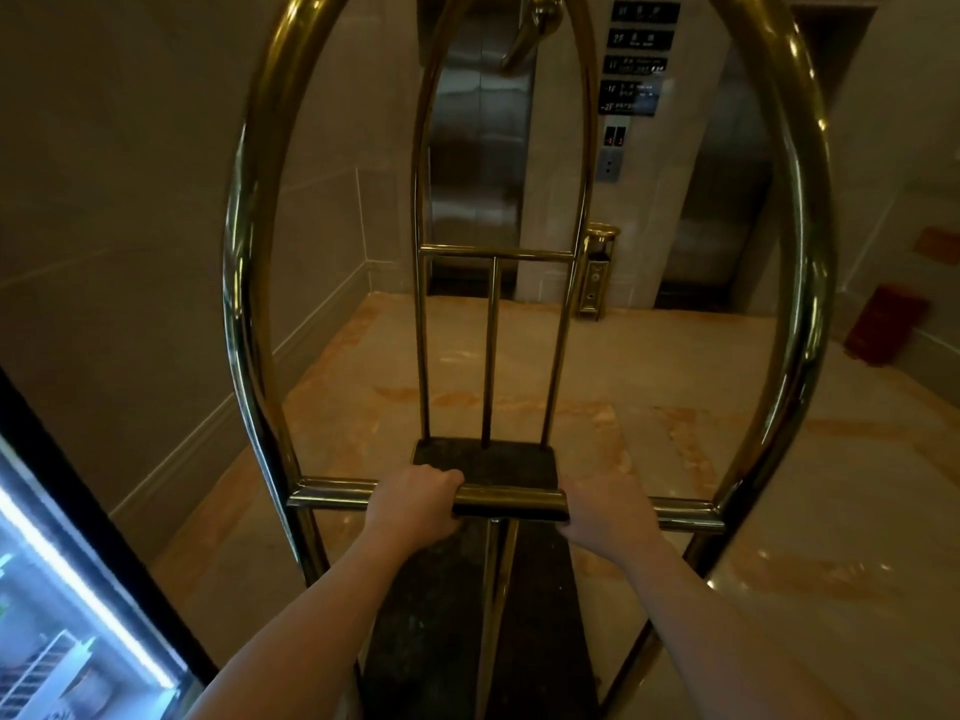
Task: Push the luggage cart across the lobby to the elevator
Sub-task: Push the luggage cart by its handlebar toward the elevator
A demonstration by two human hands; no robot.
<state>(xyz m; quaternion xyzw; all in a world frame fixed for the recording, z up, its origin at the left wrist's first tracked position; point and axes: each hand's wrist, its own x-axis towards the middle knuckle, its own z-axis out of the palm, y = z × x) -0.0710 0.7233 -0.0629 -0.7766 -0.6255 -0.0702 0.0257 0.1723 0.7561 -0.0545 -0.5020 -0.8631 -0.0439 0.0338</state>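
A brass luggage cart (244, 283) with tall arched hoops fills the view, and its dark carpeted deck (488, 459) carries nothing. My left hand (413, 504) is closed over the horizontal push bar (509, 498) left of centre. My right hand (605, 506) grips the same bar right of centre. Straight ahead, seen through the hoops, a steel elevator door (478, 148) is closed. A second elevator door (722, 200) stands to its right, also closed.
A call-button panel (612, 163) and floor signs (636, 59) hang between the doors, above a brass ash bin (597, 272). A wall runs along the left, and a lit glass display case (78, 589) is at the near left. A red object (883, 324) leans on the right wall. Glossy marble floor (701, 366) lies ahead.
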